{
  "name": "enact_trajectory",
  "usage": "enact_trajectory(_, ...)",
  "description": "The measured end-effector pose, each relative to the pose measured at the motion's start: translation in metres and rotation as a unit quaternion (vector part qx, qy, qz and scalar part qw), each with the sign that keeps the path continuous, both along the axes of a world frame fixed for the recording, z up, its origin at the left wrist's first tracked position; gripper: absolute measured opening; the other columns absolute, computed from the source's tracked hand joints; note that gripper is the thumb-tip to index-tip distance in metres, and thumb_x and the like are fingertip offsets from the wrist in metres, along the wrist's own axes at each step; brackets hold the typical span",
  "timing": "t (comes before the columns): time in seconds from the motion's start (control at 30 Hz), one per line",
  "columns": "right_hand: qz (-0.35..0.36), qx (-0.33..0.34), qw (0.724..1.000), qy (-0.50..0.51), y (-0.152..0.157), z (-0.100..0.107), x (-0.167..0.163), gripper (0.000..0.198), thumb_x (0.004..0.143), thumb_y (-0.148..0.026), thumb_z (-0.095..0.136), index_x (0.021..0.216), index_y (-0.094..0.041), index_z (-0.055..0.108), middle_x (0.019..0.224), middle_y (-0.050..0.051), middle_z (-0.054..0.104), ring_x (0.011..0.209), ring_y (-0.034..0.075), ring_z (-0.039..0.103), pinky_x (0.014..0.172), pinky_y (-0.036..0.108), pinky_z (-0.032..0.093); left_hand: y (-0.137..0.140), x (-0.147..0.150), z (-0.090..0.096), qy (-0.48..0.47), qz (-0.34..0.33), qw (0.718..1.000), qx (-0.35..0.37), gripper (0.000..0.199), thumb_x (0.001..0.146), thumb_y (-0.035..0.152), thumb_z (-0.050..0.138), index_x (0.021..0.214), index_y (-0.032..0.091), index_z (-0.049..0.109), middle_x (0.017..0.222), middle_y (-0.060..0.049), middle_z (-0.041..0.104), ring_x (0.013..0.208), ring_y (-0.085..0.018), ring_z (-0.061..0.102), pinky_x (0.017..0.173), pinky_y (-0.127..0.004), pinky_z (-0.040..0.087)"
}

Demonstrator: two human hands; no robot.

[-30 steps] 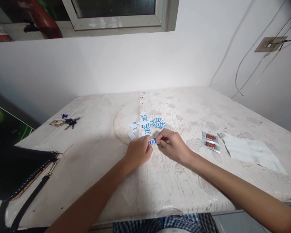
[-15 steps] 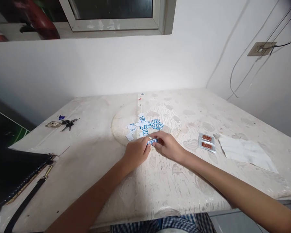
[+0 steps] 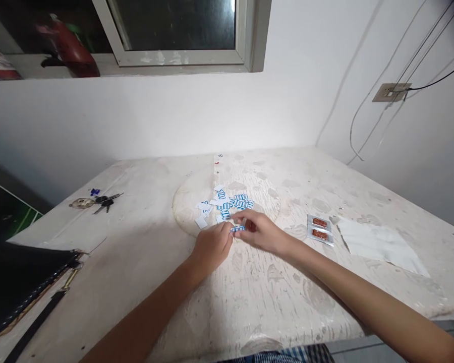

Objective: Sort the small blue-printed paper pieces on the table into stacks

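My left hand [image 3: 212,247] is closed, its thumb and fingers pinching the left end of a small white strip with blue box-like printing [image 3: 237,229]. On the strip's right side is my right hand [image 3: 263,231], with curled fingers and the thumb against its lower edge. Its forefinger reaches over towards the left fingertips. Just beyond both hands lies a loose pile of similar blue-and-white paper pieces [image 3: 242,200], some blank side up. What is printed on them is too small to read.
Two joined foil packs with red-brown contents [image 3: 320,229] lie right of my hands, beside a white cloth [image 3: 378,246]. Keys [image 3: 105,201] rest at the left. A black bag [image 3: 26,282] with a strap is at the near left. A wall socket [image 3: 391,93] has cables hanging.
The view has tilted up a little, so everything sits lower. My right forefinger and thumb have spread slightly around the strip, while the left hand keeps its hold.
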State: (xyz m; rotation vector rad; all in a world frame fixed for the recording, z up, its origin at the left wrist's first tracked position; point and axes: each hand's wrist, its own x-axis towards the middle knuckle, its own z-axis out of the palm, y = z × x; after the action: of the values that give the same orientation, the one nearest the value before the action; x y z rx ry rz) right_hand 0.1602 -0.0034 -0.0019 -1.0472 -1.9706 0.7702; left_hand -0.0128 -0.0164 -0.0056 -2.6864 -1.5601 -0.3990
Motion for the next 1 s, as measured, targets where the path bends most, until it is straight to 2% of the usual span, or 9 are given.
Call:
enact_trajectory(0.1,-0.083,-0.01,0.996,0.011,0.016,0.006,0.011,0.023,0.082,-0.027,0.046,0.097,-0.017,0.061,0.08,0.003,0.06,0.061,0.011,0.05,0.057,0.025,0.04,0.001,-0.001,-0.001,-0.005,-0.009,1.0,0.001,0.023,0.089,0.026,0.027,0.089,0.019,0.049,0.08,-0.001,0.06,0.068,-0.014,0.054,0.054,-0.024,0.03)
enact_trajectory(0.17,-0.115,0.011,0.992,-0.047,0.034,0.007,0.017,0.021,0.081,-0.023,0.045,0.092,-0.016,0.062,0.079,0.004,0.062,0.065,0.013,0.052,0.062,0.026,0.041,0.001,-0.002,-0.002,-0.009,-0.021,1.0,0.005,0.022,0.089,0.025,0.027,0.09,0.019,0.048,0.082,-0.001,0.06,0.071,-0.014,0.055,0.055,-0.025,0.031)
enact_trajectory(0.27,-0.105,0.069,0.974,-0.188,0.064,0.007,0.017,0.022,0.077,-0.016,0.049,0.093,-0.014,0.063,0.093,0.009,0.062,0.083,0.018,0.055,0.073,0.027,0.04,0.002,-0.003,-0.003,-0.009,-0.029,0.999,0.011,0.021,0.089,0.023,0.027,0.088,0.019,0.047,0.081,-0.001,0.06,0.071,-0.014,0.054,0.056,-0.025,0.031)
enact_trajectory(0.33,-0.084,0.071,0.956,-0.272,0.081,0.01,0.011,0.024,0.078,-0.021,0.05,0.097,-0.014,0.063,0.1,0.011,0.061,0.092,0.02,0.054,0.076,0.026,0.039,0.001,-0.004,-0.003,-0.01,-0.031,0.999,0.01,0.021,0.089,0.022,0.026,0.087,0.019,0.047,0.081,-0.001,0.06,0.07,-0.013,0.054,0.055,-0.025,0.031)
enact_trajectory(0.43,-0.051,0.029,0.936,-0.347,0.096,0.018,-0.003,0.025,0.072,-0.026,0.059,0.093,-0.015,0.065,0.094,0.01,0.064,0.084,0.022,0.058,0.066,0.025,0.039,0.001,-0.004,-0.004,-0.01,-0.031,0.999,0.01,0.02,0.089,0.022,0.026,0.086,0.019,0.046,0.08,-0.001,0.059,0.068,-0.013,0.053,0.055,-0.025,0.03)
enact_trajectory(0.53,-0.042,-0.003,0.929,-0.368,0.101,0.024,-0.013,0.026,0.065,-0.021,0.064,0.09,-0.014,0.067,0.083,0.01,0.066,0.075,0.022,0.059,0.057,0.025,0.037,0.0,-0.003,-0.004,-0.01,-0.033,0.999,0.015,0.02,0.088,0.021,0.027,0.087,0.019,0.047,0.08,0.0,0.059,0.069,-0.013,0.052,0.055,-0.025,0.031)
enact_trajectory(0.67,-0.045,-0.028,0.93,-0.365,0.102,0.024,-0.016,0.029,0.064,-0.02,0.064,0.093,-0.014,0.067,0.083,0.01,0.066,0.075,0.022,0.059,0.055,0.024,0.036,0.0,-0.003,-0.004,-0.009,-0.036,0.999,0.017,0.021,0.088,0.02,0.027,0.085,0.019,0.047,0.08,-0.001,0.058,0.07,-0.014,0.052,0.056,-0.026,0.032)
enact_trajectory(0.87,-0.023,-0.046,0.953,-0.297,0.104,0.024,-0.006,0.029,0.066,-0.009,0.054,0.092,-0.011,0.068,0.077,0.006,0.066,0.069,0.015,0.058,0.058,0.022,0.039,-0.001,-0.004,-0.003,-0.009,-0.035,0.999,0.011,0.02,0.088,0.02,0.027,0.085,0.019,0.047,0.081,-0.001,0.058,0.071,-0.014,0.052,0.057,-0.026,0.033)
enact_trajectory(1.0,0.004,-0.104,0.984,-0.141,0.087,0.034,0.005,0.022,0.07,-0.013,0.049,0.081,-0.011,0.067,0.066,0.003,0.064,0.058,0.012,0.055,0.053,0.023,0.04,-0.002,-0.004,-0.003,-0.02,-0.033,0.999,0.009,0.019,0.088,0.021,0.028,0.088,0.019,0.047,0.084,-0.001,0.059,0.075,-0.015,0.053,0.059,-0.026,0.035)
